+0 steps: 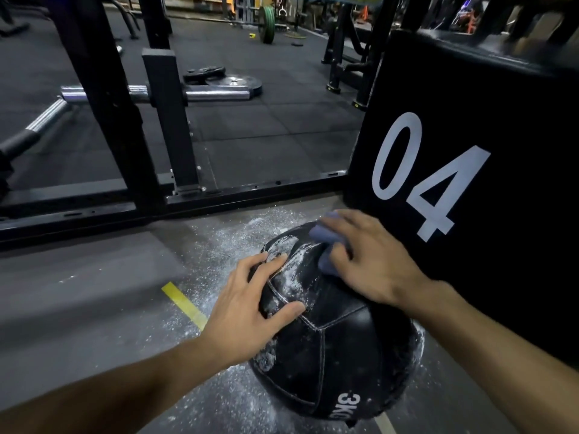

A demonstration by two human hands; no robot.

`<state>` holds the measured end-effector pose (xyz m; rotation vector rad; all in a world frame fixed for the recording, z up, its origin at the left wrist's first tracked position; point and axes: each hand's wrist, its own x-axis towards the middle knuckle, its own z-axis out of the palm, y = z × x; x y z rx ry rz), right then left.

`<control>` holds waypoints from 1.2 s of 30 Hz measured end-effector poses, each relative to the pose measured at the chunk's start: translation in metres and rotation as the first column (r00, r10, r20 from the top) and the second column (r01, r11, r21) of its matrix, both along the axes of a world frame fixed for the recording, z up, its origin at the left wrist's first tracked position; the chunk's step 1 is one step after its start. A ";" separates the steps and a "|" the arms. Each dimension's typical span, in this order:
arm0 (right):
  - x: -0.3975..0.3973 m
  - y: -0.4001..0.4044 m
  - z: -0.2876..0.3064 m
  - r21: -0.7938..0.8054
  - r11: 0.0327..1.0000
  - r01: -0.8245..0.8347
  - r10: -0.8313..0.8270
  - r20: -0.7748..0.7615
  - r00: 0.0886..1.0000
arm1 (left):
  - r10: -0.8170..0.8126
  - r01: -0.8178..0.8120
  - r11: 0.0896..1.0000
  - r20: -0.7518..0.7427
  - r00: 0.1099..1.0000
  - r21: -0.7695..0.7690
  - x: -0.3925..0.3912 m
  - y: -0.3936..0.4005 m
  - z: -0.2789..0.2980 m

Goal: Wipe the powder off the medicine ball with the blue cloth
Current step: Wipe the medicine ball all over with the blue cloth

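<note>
My right hand [368,264] grips crumpled blue cloth [326,245] atop powdery black leather medicine ball [332,346]; left hand [250,305] flat, fingers spread, steadying; black box [488,151] tight right.

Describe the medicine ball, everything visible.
The medicine ball is black and looks like leather, its stitched panels meeting at seams, with "3K" printed in white low on its near side. It sits on the floor beside a black box marked "04". White powder streaks its top and left flank. The left hand rests on it; the right hand presses the blue cloth on top.
</note>
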<state>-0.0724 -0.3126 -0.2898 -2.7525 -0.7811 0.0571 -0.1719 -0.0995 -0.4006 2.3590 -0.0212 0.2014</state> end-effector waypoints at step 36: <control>-0.050 0.015 0.004 -0.272 0.954 -0.124 0.140 0.041 0.989 | -0.102 0.103 0.995 -0.057 0.993 0.015 0.006 -0.031 0.012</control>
